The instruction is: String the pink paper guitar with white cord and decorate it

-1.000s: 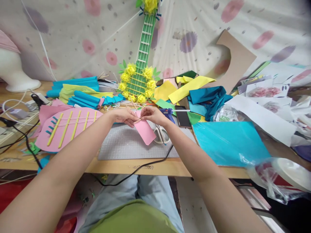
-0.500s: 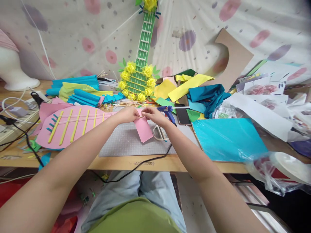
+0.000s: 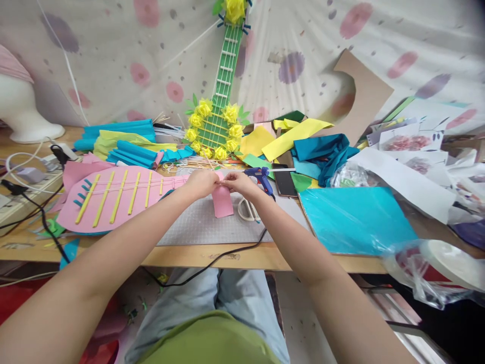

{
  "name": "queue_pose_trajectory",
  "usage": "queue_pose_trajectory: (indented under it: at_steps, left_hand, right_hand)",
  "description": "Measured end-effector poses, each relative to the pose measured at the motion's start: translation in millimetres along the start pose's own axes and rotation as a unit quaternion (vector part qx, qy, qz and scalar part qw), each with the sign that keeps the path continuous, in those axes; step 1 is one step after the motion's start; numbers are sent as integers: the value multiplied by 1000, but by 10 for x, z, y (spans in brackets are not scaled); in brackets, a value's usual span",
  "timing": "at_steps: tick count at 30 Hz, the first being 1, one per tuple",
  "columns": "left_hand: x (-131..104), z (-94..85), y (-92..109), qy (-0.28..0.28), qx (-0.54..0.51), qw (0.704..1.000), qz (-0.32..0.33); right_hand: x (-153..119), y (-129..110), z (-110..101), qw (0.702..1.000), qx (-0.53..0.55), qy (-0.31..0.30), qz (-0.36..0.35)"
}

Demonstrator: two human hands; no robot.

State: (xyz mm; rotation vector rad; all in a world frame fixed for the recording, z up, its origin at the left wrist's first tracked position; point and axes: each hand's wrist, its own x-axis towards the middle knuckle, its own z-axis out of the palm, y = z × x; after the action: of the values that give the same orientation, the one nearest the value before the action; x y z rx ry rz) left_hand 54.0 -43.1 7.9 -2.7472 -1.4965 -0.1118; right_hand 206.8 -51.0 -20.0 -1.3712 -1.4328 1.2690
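Observation:
My left hand (image 3: 203, 183) and my right hand (image 3: 237, 183) meet over the cutting mat. Both are closed, fingertips pinched together at the upper part of a pink paper strip (image 3: 223, 203). The strip hangs towards me, its lower end over the grey cutting mat (image 3: 193, 222). A thin pale stick or string (image 3: 207, 157) rises behind my left hand; whether the fingers grip it is hidden. Just right of my right hand lies a blue glue gun (image 3: 261, 178), with white-handled scissors (image 3: 247, 209) below it, partly behind my forearm.
A pink guitar-shaped cutout (image 3: 102, 202) with yellow strips lies at left. Behind my hands stands a green paper guitar (image 3: 226, 65) with yellow flowers. A phone (image 3: 285, 181), a blue sheet (image 3: 358, 217) and crumpled paper are at right. A black cord (image 3: 223, 259) crosses the table's front edge.
The pink strip has turned from a slant to nearly upright, its lower end a little higher. My hands have drawn closer together over its upper part. The view has shifted slightly.

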Motion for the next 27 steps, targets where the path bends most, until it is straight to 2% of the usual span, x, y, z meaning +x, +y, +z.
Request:
queue_pose_trajectory:
  at_steps: [5,10,15,19,22,27]
  left_hand:
    - [-13,-50,-36,-31,-96,995,0]
    - [39,-69,-138,-76,-235,969,20]
    - [96,-10,-152,-122,-319,940,-13]
    - [73,-83,-82,-119,-277,953,-26]
    - [46,-138,-42,-100,-224,969,1]
    - [41,-77,-29,-76,-145,986,27]
  right_hand:
    - [84,117,-11,993,-94,26,-67]
    - [119,125,-29,991,-96,-14,-91]
    - [90,100,-47,988,-101,-40,-114]
    - [47,104,-69,989,-79,-39,-120]
    - [-1,99,-96,993,-45,-42,-105]
    - [-51,95,-119,996,-28,-59,-68]
